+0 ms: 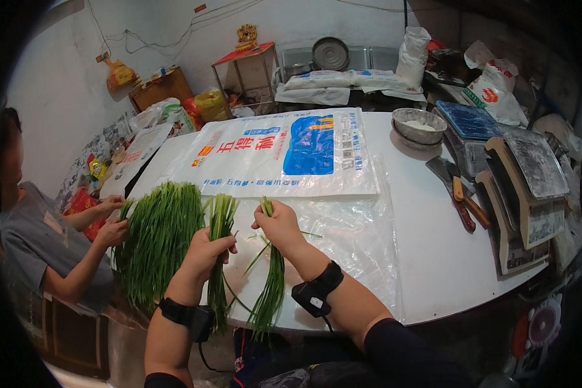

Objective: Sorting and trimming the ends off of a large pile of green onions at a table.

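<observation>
My left hand [207, 251] is closed around an upright bunch of Chinese chives [223, 213], its pale stem ends up and the green leaves hanging down. In my right hand [277, 224] is a smaller bunch of chives [273, 286], gripped near the stem ends, leaves drooping past the table's near edge. A few loose blades lie between the two bunches. Left of my left hand spreads a large heap of chives [162, 242]. Beneath my right hand lies a clear plastic sheet [339, 242], and beyond it a printed white flour sack [266, 167] lies flat.
A co-worker [53, 242] stands at the left, both hands holding some chives. On the white table [431, 271] at right are a metal bowl [419, 126] with white powder, a cleaver [448, 186], other knives and scales [533, 165]. Filled sacks [320, 80] rest behind.
</observation>
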